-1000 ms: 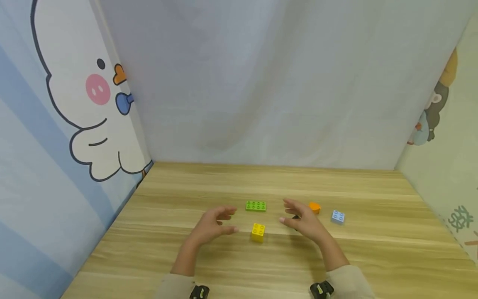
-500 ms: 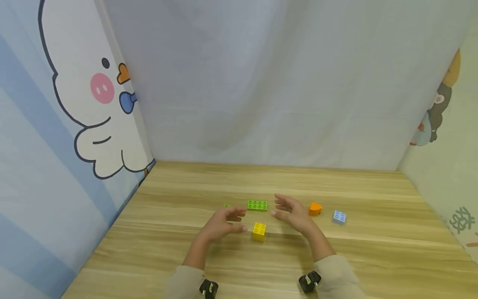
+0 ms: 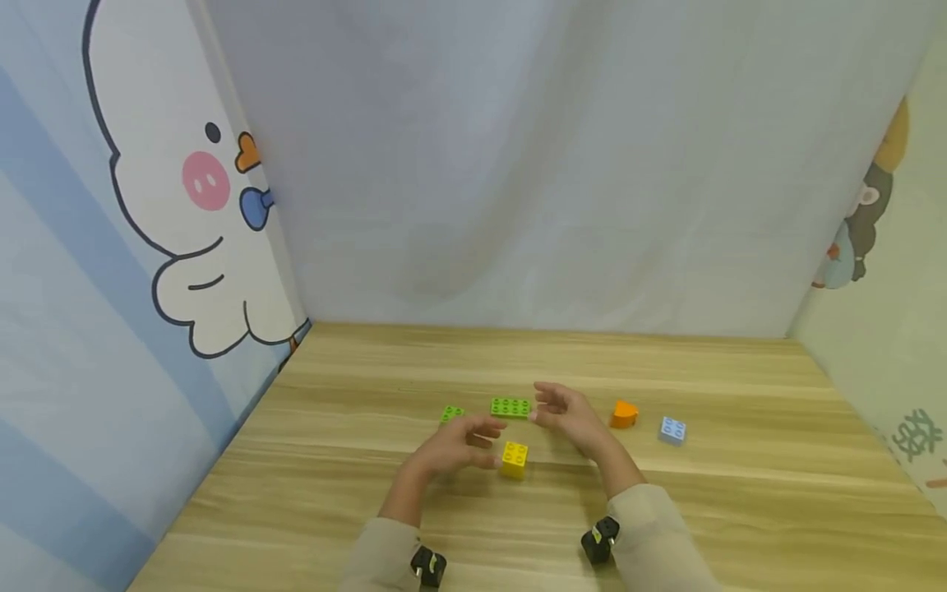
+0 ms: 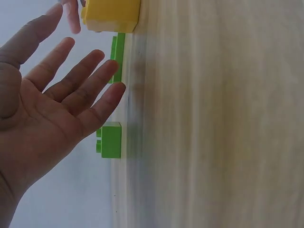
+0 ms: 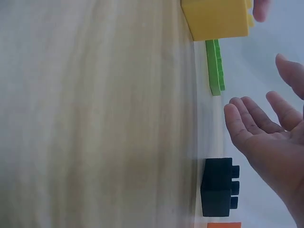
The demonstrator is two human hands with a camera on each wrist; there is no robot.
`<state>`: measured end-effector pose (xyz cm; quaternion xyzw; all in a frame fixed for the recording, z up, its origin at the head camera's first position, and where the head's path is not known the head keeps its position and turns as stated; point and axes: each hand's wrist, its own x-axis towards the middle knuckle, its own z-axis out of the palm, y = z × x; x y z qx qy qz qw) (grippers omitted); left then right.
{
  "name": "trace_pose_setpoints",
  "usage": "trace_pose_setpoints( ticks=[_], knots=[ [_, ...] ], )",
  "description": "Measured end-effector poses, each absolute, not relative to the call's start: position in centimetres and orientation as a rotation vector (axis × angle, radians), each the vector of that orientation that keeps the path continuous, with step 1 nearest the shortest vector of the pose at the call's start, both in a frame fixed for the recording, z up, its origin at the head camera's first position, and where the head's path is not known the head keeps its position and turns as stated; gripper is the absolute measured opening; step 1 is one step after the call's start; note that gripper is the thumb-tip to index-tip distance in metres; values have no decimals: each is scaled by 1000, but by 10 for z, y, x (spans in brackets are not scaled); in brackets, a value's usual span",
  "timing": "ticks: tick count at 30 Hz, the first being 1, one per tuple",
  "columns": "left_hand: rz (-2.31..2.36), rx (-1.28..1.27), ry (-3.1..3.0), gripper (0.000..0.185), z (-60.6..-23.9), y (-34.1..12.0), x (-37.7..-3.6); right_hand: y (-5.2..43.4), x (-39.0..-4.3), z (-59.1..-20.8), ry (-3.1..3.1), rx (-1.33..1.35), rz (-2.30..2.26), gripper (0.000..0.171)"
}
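Note:
My left hand hovers over the table, fingers spread and loosely bent, palm facing inward. Its thumb tip lies close beside a yellow toy brick; the left wrist view shows a gap between hand and brick. A small green brick stands behind the left hand, partly covered by it in the head view. My right hand is held above the table with relaxed fingers and nothing in them. Its fingertips are nearest the flat long green brick. A black brick beside the right hand is hidden in the head view.
An orange rounded brick and a light blue brick lie to the right of the right hand. The wooden table ends at a pale curtain behind. Printed cloths hang at both sides.
Both hands have moved inward, the left to the right and the right to the left. The small green brick has come into view behind the left hand; the black one has become hidden.

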<state>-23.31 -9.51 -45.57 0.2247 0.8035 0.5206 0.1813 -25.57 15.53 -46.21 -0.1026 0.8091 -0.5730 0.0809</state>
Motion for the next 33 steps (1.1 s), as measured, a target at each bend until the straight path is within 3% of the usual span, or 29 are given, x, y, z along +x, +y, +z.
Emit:
trace_pose_setpoints(
  ticks=[15, 26, 33],
  knots=[
    [1445, 606, 2230, 59, -462, -85, -240, 149, -266, -473, 2456, -304, -1602, 61],
    [1434, 641, 2273, 35, -466, -79, -242, 144, -272, -480, 2549, -189, -1512, 55],
    [1470, 565, 2280, 31, -466, -72, -244, 145, -276, -481, 2557, -202, -1521, 52]
  ],
)
